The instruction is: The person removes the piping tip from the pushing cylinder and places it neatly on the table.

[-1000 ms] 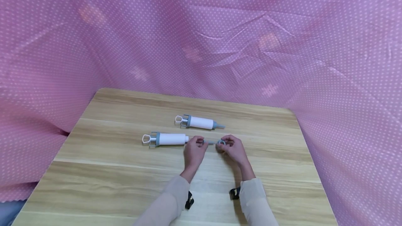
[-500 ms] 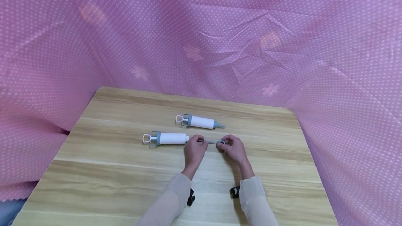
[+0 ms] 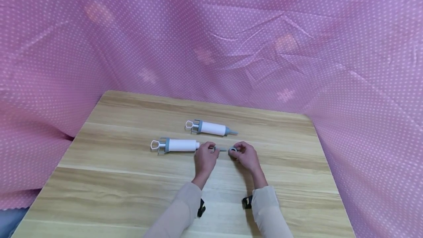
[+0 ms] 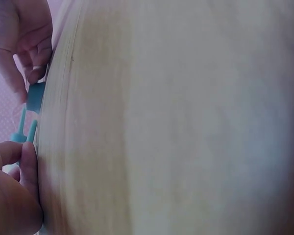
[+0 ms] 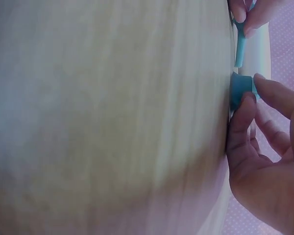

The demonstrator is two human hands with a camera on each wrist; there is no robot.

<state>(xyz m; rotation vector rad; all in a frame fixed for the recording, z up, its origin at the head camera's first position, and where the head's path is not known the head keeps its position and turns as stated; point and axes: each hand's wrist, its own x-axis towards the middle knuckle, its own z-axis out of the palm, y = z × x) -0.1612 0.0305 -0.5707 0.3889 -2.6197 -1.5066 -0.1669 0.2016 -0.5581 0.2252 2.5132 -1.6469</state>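
My left hand (image 3: 205,161) pinches a small blue-grey nozzle (image 3: 222,149) between thumb and fingers, its thin tip pointing right. Just beyond that tip, my right hand (image 3: 248,157) pinches a short blue-grey ring-shaped piece (image 3: 230,151) close to the tabletop. The right wrist view shows the nozzle (image 5: 240,46) and the ring-shaped piece (image 5: 241,87) apart, with a narrow gap. Left of my left hand lies a large plastic syringe (image 3: 182,145) with a white barrel, blue-grey collar and white loop handle. Its right end is a bare white stub.
A second syringe (image 3: 213,128) of the same kind lies farther back, a blue-grey nozzle on its right end. The wooden table (image 3: 132,194) has a pink dotted cloth (image 3: 211,69) hanging behind and at both sides.
Both hands stay nearly in place with the same pieces. The ring-shaped piece in my right hand has tilted slightly.
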